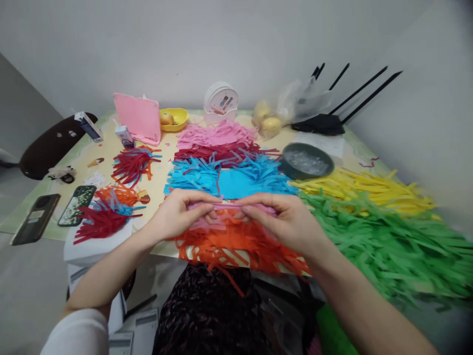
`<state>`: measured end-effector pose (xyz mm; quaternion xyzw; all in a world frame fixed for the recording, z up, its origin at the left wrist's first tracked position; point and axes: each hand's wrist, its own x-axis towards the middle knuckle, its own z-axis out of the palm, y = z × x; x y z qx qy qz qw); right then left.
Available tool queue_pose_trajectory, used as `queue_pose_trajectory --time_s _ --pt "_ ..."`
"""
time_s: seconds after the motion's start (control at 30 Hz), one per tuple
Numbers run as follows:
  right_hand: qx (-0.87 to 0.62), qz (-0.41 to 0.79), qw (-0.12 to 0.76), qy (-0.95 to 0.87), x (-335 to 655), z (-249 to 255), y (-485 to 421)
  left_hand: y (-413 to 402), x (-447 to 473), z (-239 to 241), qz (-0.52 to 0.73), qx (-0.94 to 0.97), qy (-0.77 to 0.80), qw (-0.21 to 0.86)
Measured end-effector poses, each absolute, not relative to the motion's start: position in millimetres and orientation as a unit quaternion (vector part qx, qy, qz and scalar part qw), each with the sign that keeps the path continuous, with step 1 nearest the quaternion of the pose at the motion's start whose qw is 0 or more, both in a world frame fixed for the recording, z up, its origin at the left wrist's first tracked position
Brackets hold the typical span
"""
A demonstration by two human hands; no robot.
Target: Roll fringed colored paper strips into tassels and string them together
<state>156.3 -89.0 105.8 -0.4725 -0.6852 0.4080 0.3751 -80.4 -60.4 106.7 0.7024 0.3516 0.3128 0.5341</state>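
My left hand (pixel 177 213) and my right hand (pixel 286 219) meet in front of me, both pinched on a folded strip of pink paper (pixel 229 207) held level between them. Below the hands lies a heap of orange fringed paper (pixel 236 246) at the table's front edge. Just beyond them sits a blue fringed sheet (pixel 232 180), then dark red strips (pixel 218 152) and pink strips (pixel 214 134).
Green strips (pixel 380 246) and yellow strips (pixel 365 190) fill the right side. A dark bowl (pixel 306 161) stands mid-right. Two phones (pixel 55 209) lie at the left edge, near red and orange bundles (pixel 111 207). A pink tablet stand (pixel 138 118), yellow fruit bowl (pixel 173 119) and router (pixel 325 123) line the back.
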Motion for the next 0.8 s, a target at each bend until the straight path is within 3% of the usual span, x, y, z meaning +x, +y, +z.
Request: queue_pose_trajectory --time_s 0.27,0.47,0.7,0.8 --pt "-0.427 0.455 0.441 -0.645 159 97 -91 -61 -85 101 0.345 0.670 0.308 0.581" --pt "-0.433 0.428 0.445 -0.657 156 96 -94 -66 -90 98 0.365 0.753 0.278 0.472" --pt "-0.350 0.275 0.401 -0.801 153 98 -95 -62 -95 121 0.253 0.866 0.262 0.342" --pt "-0.294 0.246 0.378 -0.843 154 100 -96 -57 -88 119 0.202 0.884 0.247 0.342"
